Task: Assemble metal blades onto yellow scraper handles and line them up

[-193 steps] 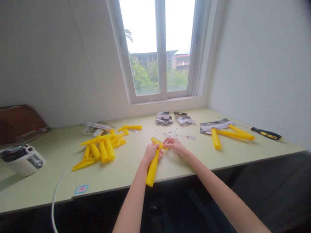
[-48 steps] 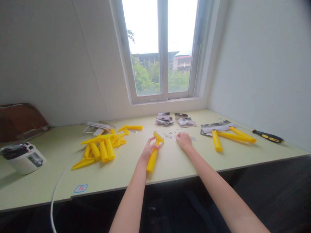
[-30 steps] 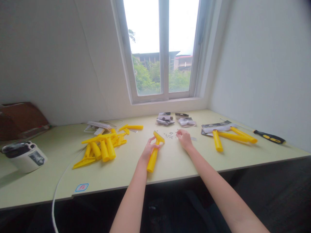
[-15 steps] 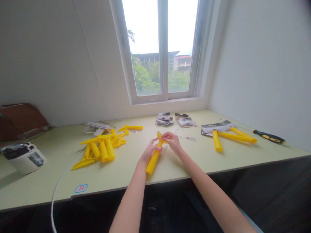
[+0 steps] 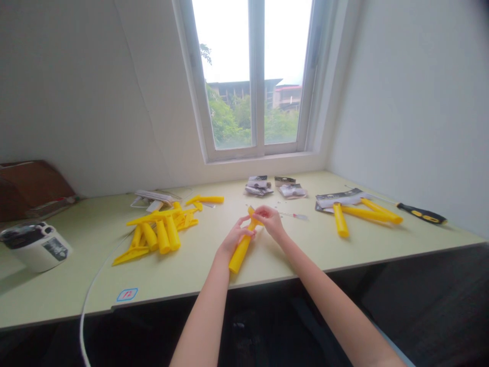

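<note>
A yellow plastic scraper (image 5: 240,254) with a thick round handle and a wider head is held over the table's front part, its handle end slanting toward me. My left hand (image 5: 236,238) wraps round its neck just below the head. At the head, the fingertips of my right hand (image 5: 268,218) are pinched together against its right side. Whatever sits between them is hidden or too small to name. Behind my right hand lies a small screwdriver (image 5: 294,215) with a clear handle, near a few tiny loose pieces.
Left, several yellow scraper parts (image 5: 162,232) lie heaped beside a power strip (image 5: 153,198). A lidded mug (image 5: 38,250) and brown box (image 5: 36,186) stand farther left. Small packets (image 5: 257,186) lie near the window. Right are more yellow handles (image 5: 341,221) and a black-yellow screwdriver (image 5: 422,213).
Both hands stay on the scraper in nearly the same pose. The whole view has shifted very slightly; nothing on the table has visibly moved.
</note>
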{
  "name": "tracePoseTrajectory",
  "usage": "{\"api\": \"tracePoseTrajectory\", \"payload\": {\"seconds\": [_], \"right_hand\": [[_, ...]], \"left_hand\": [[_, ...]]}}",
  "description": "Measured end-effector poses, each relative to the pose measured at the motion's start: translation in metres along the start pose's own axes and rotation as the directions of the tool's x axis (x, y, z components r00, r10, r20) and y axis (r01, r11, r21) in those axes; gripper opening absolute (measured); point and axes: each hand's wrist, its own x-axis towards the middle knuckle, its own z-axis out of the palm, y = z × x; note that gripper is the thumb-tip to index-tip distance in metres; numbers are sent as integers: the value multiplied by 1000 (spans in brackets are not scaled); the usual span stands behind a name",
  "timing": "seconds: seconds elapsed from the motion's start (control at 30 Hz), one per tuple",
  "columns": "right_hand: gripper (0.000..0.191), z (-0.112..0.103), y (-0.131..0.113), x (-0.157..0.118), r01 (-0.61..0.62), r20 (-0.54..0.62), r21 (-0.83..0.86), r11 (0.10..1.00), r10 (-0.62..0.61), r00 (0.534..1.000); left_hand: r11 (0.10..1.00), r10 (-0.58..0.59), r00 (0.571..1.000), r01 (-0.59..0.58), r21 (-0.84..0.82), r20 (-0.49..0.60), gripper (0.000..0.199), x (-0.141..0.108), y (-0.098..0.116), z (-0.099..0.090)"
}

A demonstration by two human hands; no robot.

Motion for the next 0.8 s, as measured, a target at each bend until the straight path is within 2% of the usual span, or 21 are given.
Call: {"api": "tracePoseTrajectory", "payload": {"seconds": [0.23, 0.4, 0.6, 0.8], "right_hand": [[13, -2, 3, 0, -63, 18, 67, 996, 62, 998], [10, 0, 3, 0, -27, -15, 49, 998, 28, 1000], [11, -1, 3, 0, -16, 21, -20, 1000, 16, 1000], [11, -1, 4, -1, -6, -5, -10, 1000, 5, 1000]], "left_hand": [[1000, -7, 1000, 7, -14, -6, 67, -1, 2, 1], [999, -5, 1000, 4, -35, -20, 70, -3, 4, 4], [999, 5, 1000, -6, -50, -8, 66, -3, 4, 5], [999, -3, 1000, 4, -39, 3, 66, -3, 3, 4]]}}
